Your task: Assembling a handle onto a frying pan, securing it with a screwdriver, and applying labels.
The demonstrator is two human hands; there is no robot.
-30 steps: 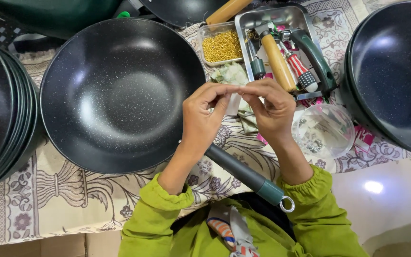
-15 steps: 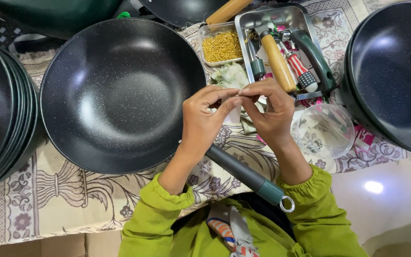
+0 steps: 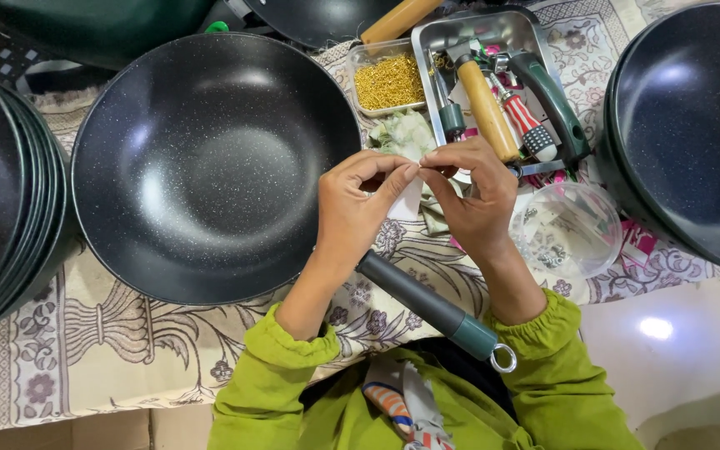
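left hand (image 3: 358, 204) and right hand (image 3: 472, 196): fingertips pinched together on a tiny part, too small to tell | part sits between both grips, above the wok's handle (image 3: 427, 304) | speckled black wok (image 3: 210, 167) just left | metal tool tray (image 3: 493, 75) behind, at the desk's far edge

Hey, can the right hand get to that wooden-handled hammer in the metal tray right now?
Probably yes: the hammer lies on top in the tray just beyond the right hand, nothing covering its handle.
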